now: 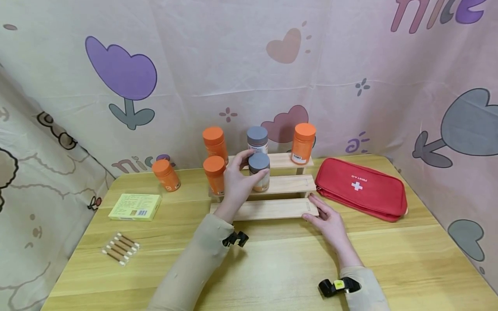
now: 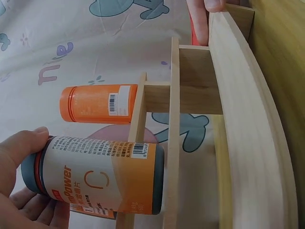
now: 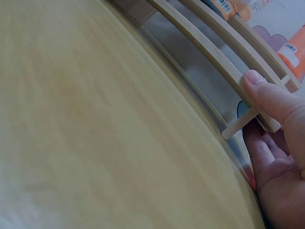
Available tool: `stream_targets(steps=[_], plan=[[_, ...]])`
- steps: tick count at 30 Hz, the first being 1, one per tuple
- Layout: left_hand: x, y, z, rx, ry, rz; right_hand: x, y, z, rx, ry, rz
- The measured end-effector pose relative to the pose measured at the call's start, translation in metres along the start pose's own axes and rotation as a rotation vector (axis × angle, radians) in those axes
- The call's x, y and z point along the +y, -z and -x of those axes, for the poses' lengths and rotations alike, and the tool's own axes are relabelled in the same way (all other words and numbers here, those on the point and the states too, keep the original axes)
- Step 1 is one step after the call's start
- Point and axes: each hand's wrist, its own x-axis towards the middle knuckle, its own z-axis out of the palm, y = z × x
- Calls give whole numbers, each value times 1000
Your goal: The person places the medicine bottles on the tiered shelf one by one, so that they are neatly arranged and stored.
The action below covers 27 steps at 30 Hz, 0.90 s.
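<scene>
My left hand point(image 1: 238, 179) grips a grey-lidded pill bottle point(image 2: 105, 174) near its lid, thumb on one side and fingers on the other. The bottle is upright, its base right at the middle step of a three-tier wooden rack point(image 1: 272, 209). Behind it, on the top step, is another grey-lidded bottle point(image 1: 257, 135), partly hidden. An orange bottle point(image 1: 303, 142) stands at that step's right end. Two more orange bottles, one behind the other, stand at the rack's left. My right hand point(image 1: 328, 220) holds the right end of the lowest step, thumb on top and fingers beneath.
Right of the rack lies a red first aid pouch point(image 1: 362, 190). On the left of the wooden table point(image 1: 272, 268) are a lone orange bottle point(image 1: 166, 175), a yellow-green box point(image 1: 135, 207) and a small pack of cotton swabs point(image 1: 120, 249). A printed curtain point(image 1: 218, 56) hangs behind.
</scene>
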Motion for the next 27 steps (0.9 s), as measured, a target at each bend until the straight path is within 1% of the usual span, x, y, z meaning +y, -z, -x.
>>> stream_targets(steps=[3,7,11,16,18,22,27], plan=[[-2,-1,0,-1,3,15,0,0,0,-2,3,-9],[-4,-2,0,4,-11,40,0,1,-1,-6,5,-6],[-5,-2,0,1,-28,38,0,1,-2,-5,8,6],[-5,-1,1,1,-56,10,24,3,-10,12,29,17],[-4,1,2,7,-75,-3,34,4,-13,18,36,22],[1,10,8,41,-129,-6,34,3,-13,20,25,23],[9,27,12,96,-224,69,34,3,-11,18,21,24]])
